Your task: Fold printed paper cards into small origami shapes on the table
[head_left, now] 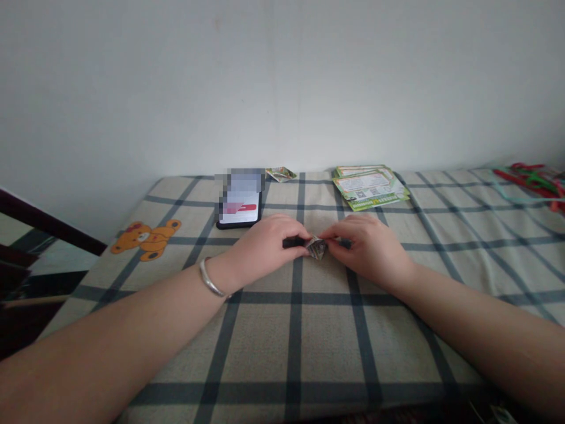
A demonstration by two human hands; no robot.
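Between my two hands is a small folded piece of printed paper point(316, 247), greyish with a pointed lower end. My left hand point(273, 241), with a silver bangle point(209, 277) on its wrist, pinches the paper's left side between thumb and fingers. From the other side, my right hand point(364, 244) pinches its right edge. The paper is held just above or on the checked tablecloth point(269, 341); which of the two I cannot tell. Its fine print is too small to read.
Behind my left hand lies a phone point(241, 203) with its screen lit, partly pixelated. Near the wall are a small folded green paper point(281, 174) and a stack of green-and-white leaflets point(371, 187). A bear picture point(148, 238) is at left; red and green items point(534, 179) lie far right.
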